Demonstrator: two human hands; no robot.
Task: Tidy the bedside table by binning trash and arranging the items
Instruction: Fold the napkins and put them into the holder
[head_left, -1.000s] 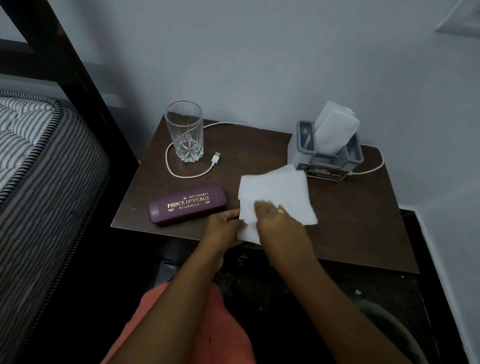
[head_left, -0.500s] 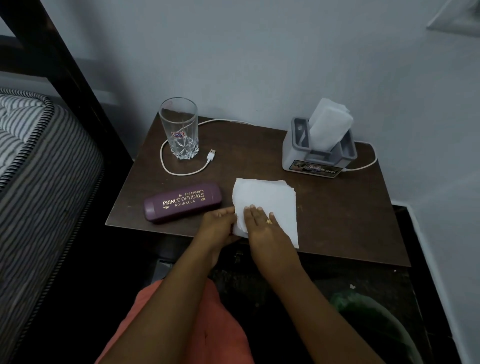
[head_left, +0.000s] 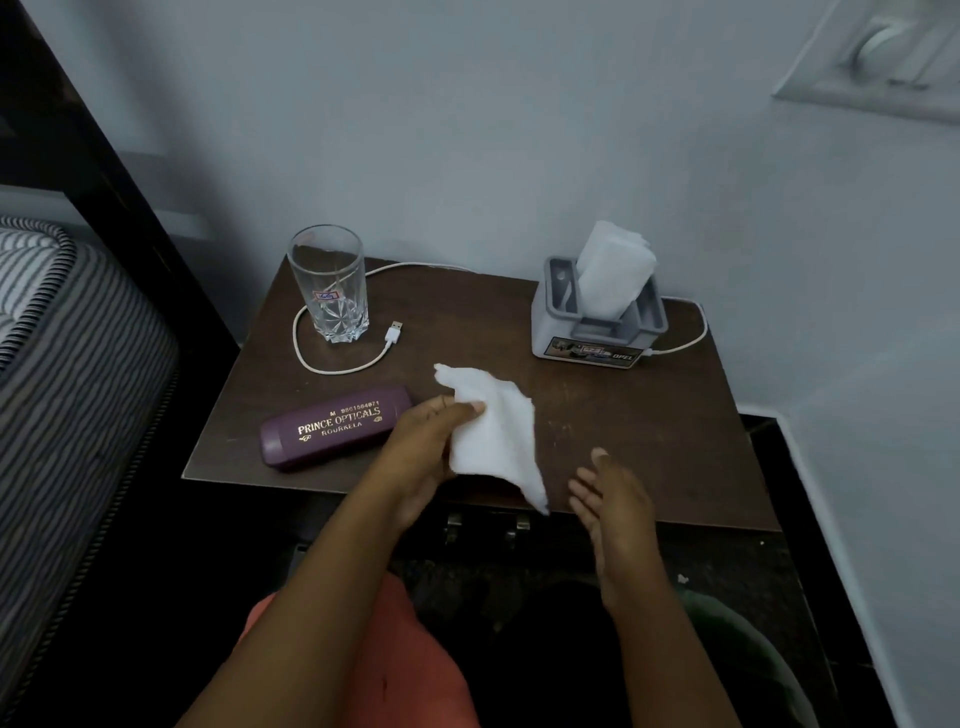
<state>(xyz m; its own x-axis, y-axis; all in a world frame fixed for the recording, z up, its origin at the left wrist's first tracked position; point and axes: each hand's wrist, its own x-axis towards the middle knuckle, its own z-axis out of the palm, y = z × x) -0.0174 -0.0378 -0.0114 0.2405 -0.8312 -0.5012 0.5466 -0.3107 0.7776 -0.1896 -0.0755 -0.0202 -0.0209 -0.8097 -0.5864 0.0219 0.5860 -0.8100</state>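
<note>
1. The left grip (head_left: 431, 449), a bare hand, pinches a white tissue (head_left: 501, 436). The thumb lies across the tissue's near face and the fingers are curled behind it.
2. The tissue is loosely rumpled and sits over the front middle of the dark wooden tabletop (head_left: 623, 415). One corner points up toward the back and another hangs down past the front edge. Whether any part of it touches the wood cannot be told.
3. The right grip (head_left: 610, 501) is empty, with the palm turned toward the left and the fingers relaxed and spread. It is over the front edge, just beside the tissue's hanging corner but apart from it.
4. A purple spectacle case (head_left: 335, 428) lies flat at the front left of the tabletop, with gold lettering that reads PRINCE OPTICALS. Its right end is just beside the left grip.
5. A clear glass (head_left: 330, 283) stands upright at the back left. A white cable (head_left: 332, 370) curves around its base, and the cable's USB plug (head_left: 395, 332) lies loose to the right of the glass.
6. A grey holder (head_left: 597, 332) stands at the back right, with a white folded wad (head_left: 615, 270) leaning tilted in it. White cable also comes round the holder's right side and meets its lower right corner.
7. A striped mattress (head_left: 78, 364) and a dark bed frame (head_left: 104, 156) are to the left of the tabletop. A pale wall is behind it, with a switch plate (head_left: 883, 52) at the upper right.
8. An orange cloth (head_left: 363, 654) shows under the left forearm. A dark green rounded shape (head_left: 753, 654) lies low beneath the right forearm, too dim to identify.
</note>
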